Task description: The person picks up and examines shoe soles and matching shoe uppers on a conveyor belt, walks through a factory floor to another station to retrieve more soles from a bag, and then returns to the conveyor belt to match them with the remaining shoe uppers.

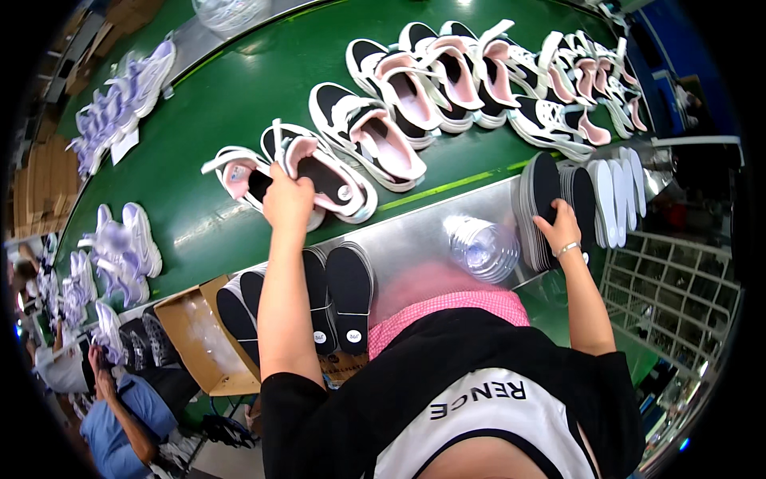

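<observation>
My left hand (288,199) is closed on a black, white and pink sneaker (235,177) at the near left of the shoe row, its fingers partly hidden at the collar. Against that hand stands a second sneaker (352,191), with a dark insole bearing a round white sticker inside. My right hand (561,229) reaches to the right, its thumb and fingers closed on the edge of a stack of black insoles (540,180). Another black insole stack (580,188) stands just beside it, with white insoles (604,199) farther right.
More sneakers (399,92) line the green table (239,88). A clear plastic container (483,247) sits on the metal edge before me. Black insoles (349,287) and a cardboard box (203,339) are at near left. Lilac shoes (128,247) lie farther left, near a co-worker in blue (128,427).
</observation>
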A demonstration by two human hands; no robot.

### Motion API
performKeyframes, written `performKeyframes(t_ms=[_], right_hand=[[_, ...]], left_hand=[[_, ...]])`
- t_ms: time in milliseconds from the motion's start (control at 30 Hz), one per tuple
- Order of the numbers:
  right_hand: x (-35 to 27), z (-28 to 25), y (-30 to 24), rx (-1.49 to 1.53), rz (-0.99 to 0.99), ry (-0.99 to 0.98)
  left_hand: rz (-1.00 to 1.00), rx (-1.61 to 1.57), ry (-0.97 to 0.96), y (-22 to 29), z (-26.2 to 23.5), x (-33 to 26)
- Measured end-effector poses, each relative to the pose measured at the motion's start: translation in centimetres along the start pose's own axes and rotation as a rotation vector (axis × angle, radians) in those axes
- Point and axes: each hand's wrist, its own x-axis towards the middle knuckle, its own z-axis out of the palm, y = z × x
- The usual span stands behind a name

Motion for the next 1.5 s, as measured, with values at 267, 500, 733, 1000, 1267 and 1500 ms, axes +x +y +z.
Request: performKeyframes(t_ms=[267, 500, 733, 1000, 1267, 1500], right_hand=[[0.5, -3.3, -1.4, 0.160, -0.137, 0.256], [1.8, -8.0, -16.5, 0.252, -0.860, 0.046], [3.1, -6.9, -26.5, -0.413, -1.174, -0.142], [5.5, 2.5, -29.4, -0.167, -0.985, -0.173], [3.5, -4.1, -27.8, -0.495, -0.894, -0.312], [6.8, 3.5, -29.8, -0.378, -1.083, -0.342]], left_hand=[[0.017, 0.043, 0.380, -6.1, -5.3, 2.9], [0.533, -0.441, 0.091, 5.6, 2.7, 1.9], [0.328, -0.624, 0.096, 7.5, 3.1, 3.5], [0.185, -0.676, 0.072, 6.5, 4.7, 3.8], [0.183, -0.668, 0.003, 6.9, 4.3, 2.5], [0.347, -0.968, -0.116, 5.3, 5.8, 3.3]])
